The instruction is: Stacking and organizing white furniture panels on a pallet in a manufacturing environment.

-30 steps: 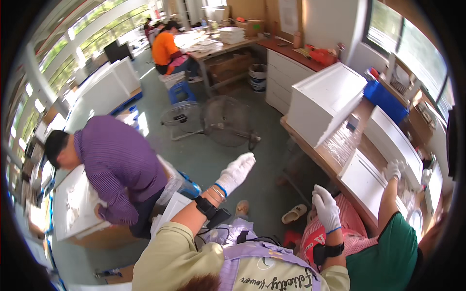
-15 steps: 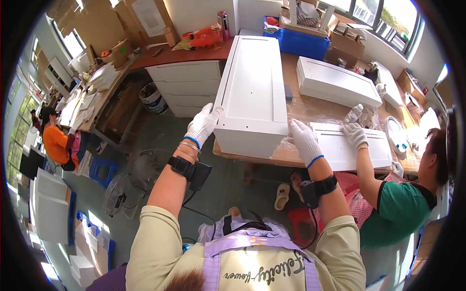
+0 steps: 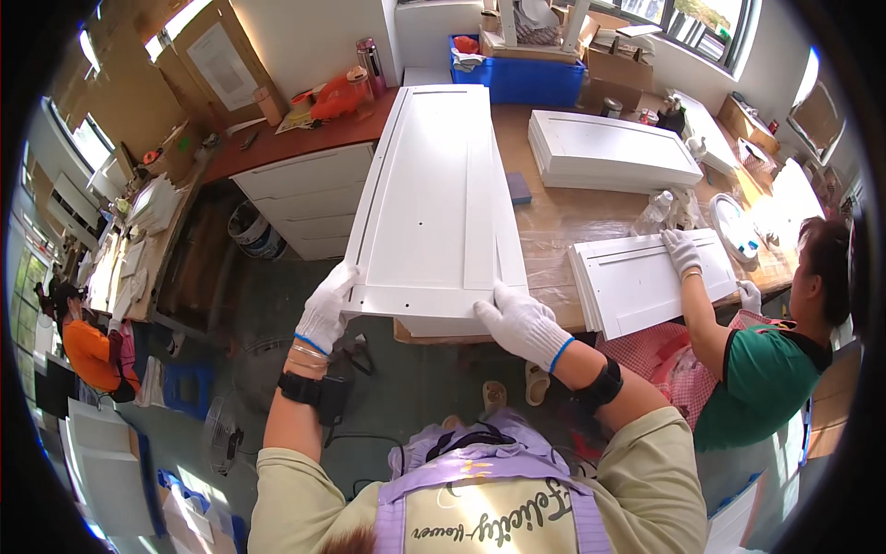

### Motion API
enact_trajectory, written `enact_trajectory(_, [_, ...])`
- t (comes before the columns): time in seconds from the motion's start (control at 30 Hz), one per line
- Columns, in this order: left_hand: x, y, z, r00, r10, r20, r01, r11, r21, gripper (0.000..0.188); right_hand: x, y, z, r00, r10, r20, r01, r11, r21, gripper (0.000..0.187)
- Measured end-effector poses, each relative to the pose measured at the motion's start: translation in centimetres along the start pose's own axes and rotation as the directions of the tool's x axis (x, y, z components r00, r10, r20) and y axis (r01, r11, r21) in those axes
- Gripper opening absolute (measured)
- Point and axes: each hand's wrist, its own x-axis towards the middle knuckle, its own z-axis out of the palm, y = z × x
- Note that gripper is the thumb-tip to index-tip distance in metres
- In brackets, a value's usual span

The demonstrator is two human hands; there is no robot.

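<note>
A long white framed panel [image 3: 432, 185] with small dark holes lies before me, its near end tilted and reaching past the edge of the white stack [image 3: 441, 327] beneath it. At its near left corner, my left hand [image 3: 325, 307] in a white knit glove is closed on the edge. My right hand [image 3: 522, 325], gloved the same way, grips the near right corner with the thumb on top. Fingers under the panel are hidden.
On my right, a co-worker in green rests gloved hands on a smaller white panel [image 3: 660, 282]. Behind stand a stack of white panels [image 3: 614, 152], a blue bin [image 3: 535, 81] and a clear bottle [image 3: 653, 212]. White drawers [image 3: 309, 198] and a fan [image 3: 221, 436] are left.
Both my hands have drawn the top panel's near end toward me, so it now juts past the stack. The view has shifted, and the right hand's thumb now lies over the corner.
</note>
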Motion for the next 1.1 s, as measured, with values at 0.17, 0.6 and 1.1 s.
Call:
enact_trajectory(0.17, [-1.9, -2.1, -2.4, 0.998, 0.022, -0.063, -0.040, 0.951, -0.306, 0.045, 1.5, -0.4, -4.6, 0.923, -0.161, 0.349, 0.158, 0.987, 0.037, 0.060])
enact_trajectory(0.6, [-3.5, -3.2, 6.0, 0.919, -0.116, -0.378, -0.118, 0.831, -0.543, 0.048, 19.2, 0.8, -12.6, 0.984, -0.175, -0.029, 0.170, 0.976, -0.138, 0.051])
enact_trajectory(1.1, [-14.1, -3.1, -2.4, 0.905, -0.097, -0.415, -0.071, 0.926, -0.371, 0.076, 34.9, -3.9, -17.9, 0.888, -0.362, -0.282, 0.273, 0.911, -0.310, 0.054])
